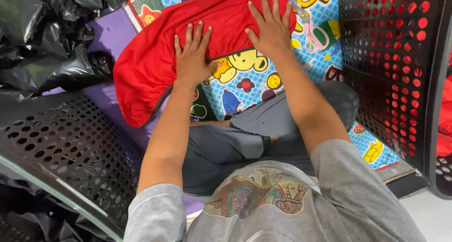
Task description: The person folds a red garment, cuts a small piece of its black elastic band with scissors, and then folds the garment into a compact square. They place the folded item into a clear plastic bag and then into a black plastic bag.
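Observation:
A red cloth item (155, 49) with a dark edge lies across a colourful cartoon-printed play mat (245, 82) in front of my crossed legs. My left hand (193, 56) lies flat on its middle, fingers spread. My right hand (270, 23) presses flat on its right end, fingers apart. Neither hand grips anything.
Black perforated baskets stand on both sides, one at the left (61, 138) and one at the right (391, 68). Black plastic bags (42, 39) pile up at the upper left. Pink-handled scissors (313, 35) lie on the mat right of my right hand. A purple mat (110, 35) shows under the red cloth.

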